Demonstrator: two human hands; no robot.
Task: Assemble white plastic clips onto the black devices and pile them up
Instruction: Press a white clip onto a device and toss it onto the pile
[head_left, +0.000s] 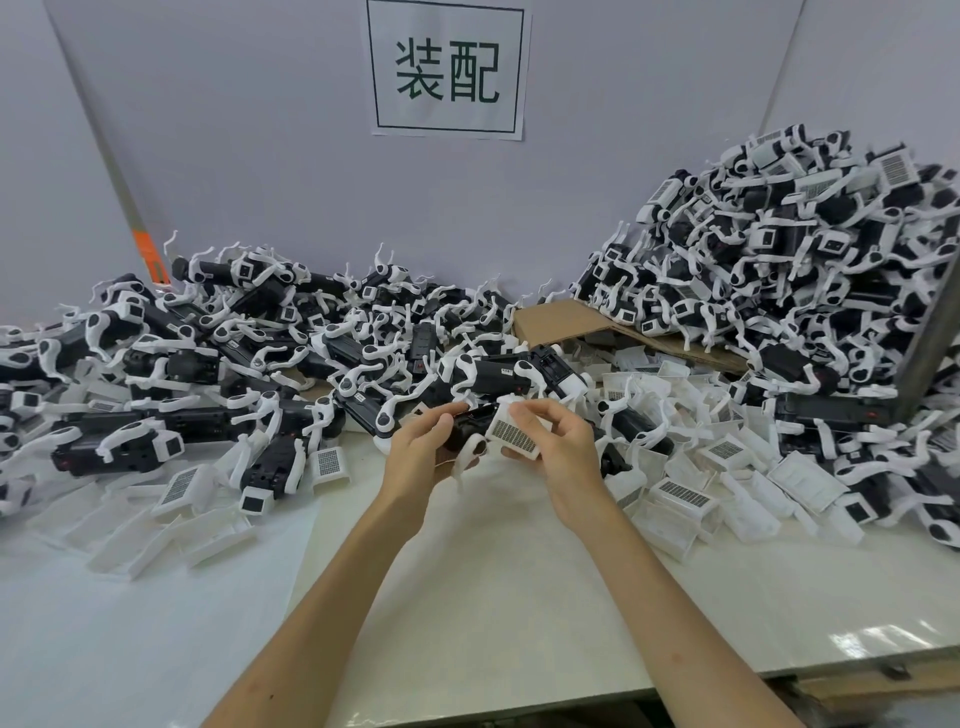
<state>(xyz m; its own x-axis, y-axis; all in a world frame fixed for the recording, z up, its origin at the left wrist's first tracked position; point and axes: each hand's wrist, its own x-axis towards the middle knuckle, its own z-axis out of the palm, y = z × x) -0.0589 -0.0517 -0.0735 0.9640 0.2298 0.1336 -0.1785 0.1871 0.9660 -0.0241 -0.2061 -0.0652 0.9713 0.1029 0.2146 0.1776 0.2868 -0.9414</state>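
Now, right hand (561, 452): fingers and thumb pinch the white clip (514, 435) by its edges, with the grid face toward me so I can check alignment.
Left hand (421, 449): curled round the black device (460, 434), holding it just above the table (467, 597) with its open end toward the clip.
Clip vs device: touching or nearly so. My fingers cover the joint, so I can't tell if it's seated. My guess is it isn't clicked home yet.
Device leg (467, 460): a white arm hangs down between my hands, clear of the clip.
Loose clips (675, 499): heaped just right of my right hand, so the feed hand has a short reach.
Spare clips (182, 493): a few more lie on the left, near the front edge of the left heap.
Left heap (234, 338): devices sprawl along the wall. It's probably unclipped stock, but I can't sort them from here.
Right pile (805, 249): tall, sitting partly on cardboard (571, 319), with many grid faces showing. I read it as the done pile.
Next: push the clip on squarely, since a skewed push could jam it.
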